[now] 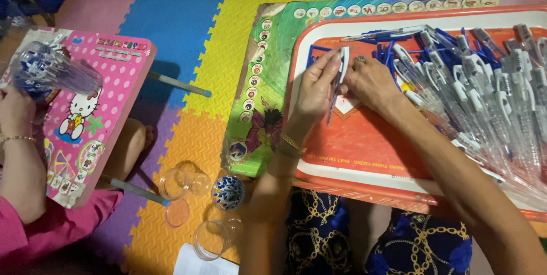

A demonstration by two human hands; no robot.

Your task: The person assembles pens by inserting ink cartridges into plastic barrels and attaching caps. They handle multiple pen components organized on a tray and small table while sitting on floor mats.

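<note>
Pen (341,72), white and clear with a blue tip, pinched upright-tilted between the left hand (315,90) and the right hand (373,84), over the bare orange middle of the red-rimmed tray (364,144). Both hands are closed on it: left fingers on the barrel, right fingertips meeting it from the other side near the top; the two hands touch or nearly touch. Just beyond the right hand lies a loose scatter of blue parts (393,44); further right, a deep heap of finished pens (496,92) slopes toward the tray's near edge. Risks as judged from here: the grip is fingertip-only, so a twist or push off-axis could let the pen slip or a small part spring out into the scatter, where it would be hard to find. The right forearm passes close over the heap; a sweep of it could roll pens over the rim. The tray sits on a low desk (256,110) across the lap, so a knee shift could tip it. Below the left hand, on the foam mat (188,92), stand clear cups (228,192), one holding small blue pieces. Far left, another person's hand (14,110) grips a bundle of pens (48,70) at a pink desk (108,104).
</note>
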